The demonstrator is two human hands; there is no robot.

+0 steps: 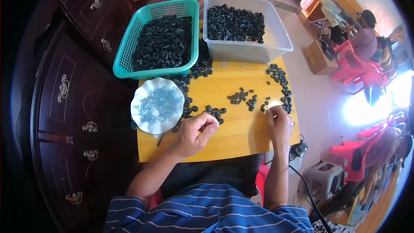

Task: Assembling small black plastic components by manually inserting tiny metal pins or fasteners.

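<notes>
My left hand [196, 133] rests on the yellow table [241, 133] with its fingers curled together near a small cluster of black rings [215, 112]; whether a ring is inside them I cannot tell. My right hand [279, 123] lies at the table's right side, fingertips pinched beside a few loose black rings [264, 105]. Something small may be between those fingertips, but glare hides it. A white scalloped plate [139, 118] holding several small pale-blue metal clips sits left of my left hand. More black rings [241, 97] are scattered mid-table.
A teal basket [123, 67] and a clear plastic bin [246, 51] at the far edge both hold black rings. A dark wooden cabinet [73, 103] stands to the left. Another person sits across the table, others on red chairs at right. A black cable [304, 181] hangs off the table's right corner.
</notes>
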